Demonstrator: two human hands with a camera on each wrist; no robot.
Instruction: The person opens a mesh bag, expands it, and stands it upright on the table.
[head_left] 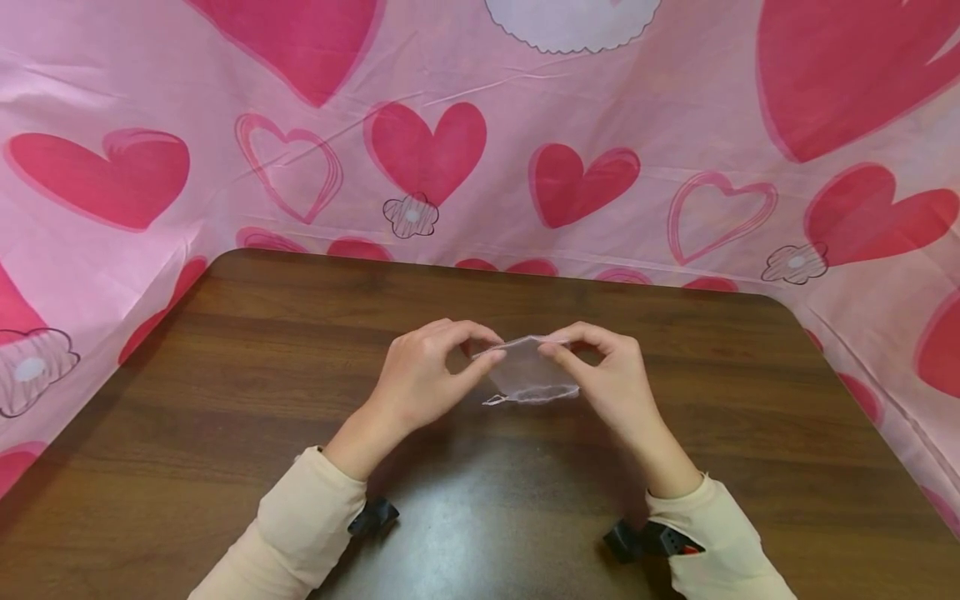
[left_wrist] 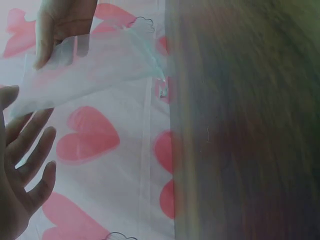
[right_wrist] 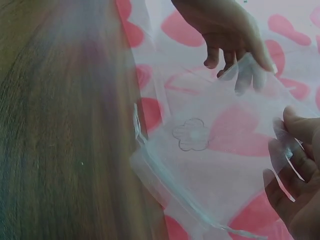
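A small sheer white drawstring pouch (head_left: 531, 371) hangs in the air between both hands, over the middle of the table. My left hand (head_left: 423, 371) pinches one upper corner between thumb and fingers. The opposite upper corner is pinched by my right hand (head_left: 611, 371). Along the lower edge runs the gathered drawstring, its cord loop dangling at the left in the head view. Through the thin mesh of the pouch (right_wrist: 200, 160), the right wrist view shows the hearts behind it. In the left wrist view the pouch (left_wrist: 95, 75) looks flat, with no contents visible.
A dark brown wooden table (head_left: 225, 400) with rounded far corners lies under the hands. Behind and beside it hangs a pink cloth (head_left: 480, 75) printed with hearts and flowers. Black wrist devices (head_left: 375, 517) show below both cream sleeves.
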